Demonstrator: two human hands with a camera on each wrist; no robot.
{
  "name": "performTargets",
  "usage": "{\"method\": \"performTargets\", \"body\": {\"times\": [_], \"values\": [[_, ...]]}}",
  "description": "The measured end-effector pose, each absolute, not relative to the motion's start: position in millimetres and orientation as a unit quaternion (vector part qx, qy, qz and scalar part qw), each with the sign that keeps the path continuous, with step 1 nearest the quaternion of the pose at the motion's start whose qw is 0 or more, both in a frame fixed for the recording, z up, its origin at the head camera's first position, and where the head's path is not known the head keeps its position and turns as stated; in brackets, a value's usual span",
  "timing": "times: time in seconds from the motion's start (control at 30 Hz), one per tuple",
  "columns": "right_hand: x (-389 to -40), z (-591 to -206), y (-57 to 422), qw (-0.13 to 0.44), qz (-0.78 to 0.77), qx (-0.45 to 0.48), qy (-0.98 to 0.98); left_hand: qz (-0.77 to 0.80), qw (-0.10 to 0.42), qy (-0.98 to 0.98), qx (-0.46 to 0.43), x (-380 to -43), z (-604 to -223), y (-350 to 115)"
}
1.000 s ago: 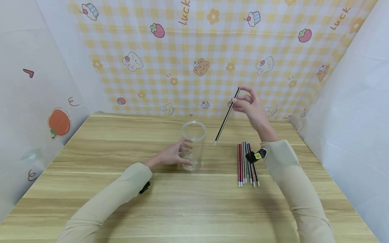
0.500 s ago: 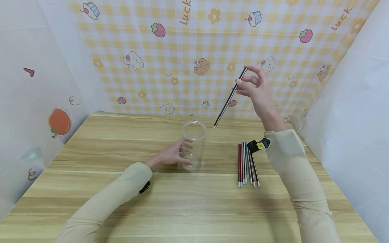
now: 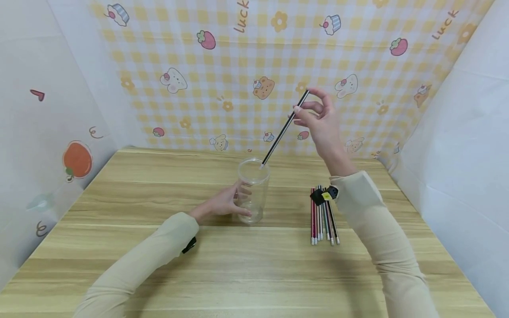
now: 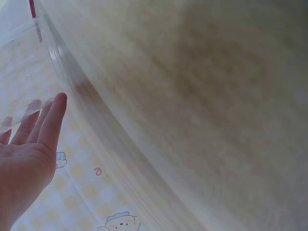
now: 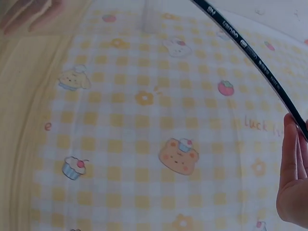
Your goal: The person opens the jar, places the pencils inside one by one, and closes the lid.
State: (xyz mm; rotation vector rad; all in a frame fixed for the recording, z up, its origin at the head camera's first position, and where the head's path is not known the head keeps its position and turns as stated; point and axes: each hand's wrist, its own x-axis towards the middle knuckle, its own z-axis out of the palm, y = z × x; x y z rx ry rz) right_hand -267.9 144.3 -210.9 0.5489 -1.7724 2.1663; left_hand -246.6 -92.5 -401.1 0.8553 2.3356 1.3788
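Observation:
In the head view my left hand (image 3: pixel 222 202) holds a clear plastic cup (image 3: pixel 256 194) upright on the table, thumb in front and fingers behind its wall. The left wrist view shows the same hand (image 4: pixel 33 149) at the left edge. Above and right of the cup, my right hand (image 3: pixel 324 128) pinches a black pencil with pale stripes (image 3: pixel 284 130) near its upper end. This pencil slants down to the left, and its white eraser end is at the cup's mouth. Lettering shows along the pencil (image 5: pixel 255 57) in the right wrist view.
Several pencils (image 3: pixel 320 221) lie in a loose bunch on the wooden table (image 3: pixel 238 274), right of the cup and partly under the right wrist's camera. A yellow checked cloth (image 3: pixel 222 88) hangs behind the table, with white cloth (image 3: pixel 449 132) at the sides.
My right hand lifted the pencil, then moved left, bringing its eraser end from right of the cup to the cup's mouth. The left hand and cup stay where they were.

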Motion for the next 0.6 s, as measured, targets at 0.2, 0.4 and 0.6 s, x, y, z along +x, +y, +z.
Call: {"method": "performTargets", "body": {"times": [0.2, 0.4, 0.6], "values": [[-268.0, -230.3, 127.4, 0.142, 0.731, 0.203, -0.636, 0.475, 0.146, 0.814, 0.300, -247.1, -401.4, -93.3], [-269.0, -253.8, 115.6, 0.106, 0.672, 0.215, -0.701, 0.477, 0.150, 0.814, 0.295, -246.4, -401.0, -93.4], [-266.4, -269.7, 108.2, 0.081, 0.627, 0.230, -0.740, 0.486, 0.163, 0.806, 0.294, -240.5, -391.6, -91.8]]}}
